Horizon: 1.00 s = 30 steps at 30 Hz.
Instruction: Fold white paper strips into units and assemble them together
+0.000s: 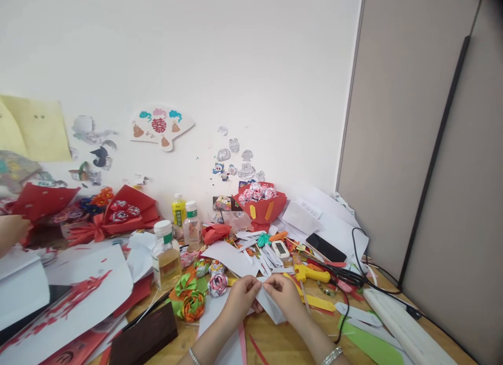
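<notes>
A piece of white paper (272, 306) is held up over the table's front middle, its lower corner hanging down. My left hand (242, 296) pinches its upper edge between thumb and fingers. Close beside it, my right hand (283, 294) pinches the same edge, the fingertips of both hands nearly meeting. Left of my hands lie a pink-and-white paper flower (217, 285) and an orange-and-green paper flower (193, 305). Under my left forearm is a white sheet (214, 308). Just beyond my right hand rests a yellow glue gun (311, 273).
A bottle of amber liquid (167, 263) stands left, near a dark brown box (144, 334). A red-wrapped bouquet (260, 205) stands at the wall. On the right are a phone (326, 247), black cables (348, 275) and a white bar (404, 323). Another person's hand (13, 231) shows far left.
</notes>
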Tool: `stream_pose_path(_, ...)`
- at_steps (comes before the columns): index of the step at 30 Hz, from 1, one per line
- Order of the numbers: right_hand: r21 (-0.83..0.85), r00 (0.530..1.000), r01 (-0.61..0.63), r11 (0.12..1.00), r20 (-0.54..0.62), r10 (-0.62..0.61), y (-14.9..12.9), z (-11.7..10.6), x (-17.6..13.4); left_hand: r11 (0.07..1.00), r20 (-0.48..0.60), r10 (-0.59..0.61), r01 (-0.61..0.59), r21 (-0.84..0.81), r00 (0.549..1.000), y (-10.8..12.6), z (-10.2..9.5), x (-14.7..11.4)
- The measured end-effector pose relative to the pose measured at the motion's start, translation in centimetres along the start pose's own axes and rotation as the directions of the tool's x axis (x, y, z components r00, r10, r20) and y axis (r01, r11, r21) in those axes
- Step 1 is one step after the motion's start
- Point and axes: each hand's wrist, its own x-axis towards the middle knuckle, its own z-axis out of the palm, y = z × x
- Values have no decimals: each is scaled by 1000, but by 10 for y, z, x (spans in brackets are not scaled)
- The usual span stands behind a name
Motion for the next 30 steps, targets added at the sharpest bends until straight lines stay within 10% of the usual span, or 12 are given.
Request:
stream_pose_path(20,-167,999,45,985,33,-41,-10,-9,0,995,41,39,-42,86,998,8,-2,-5)
stream_pose_path(30,-606,899,389,694,85,-430,-25,-11,-12,995,-152,95,-90,35,984,10,-6,-3)
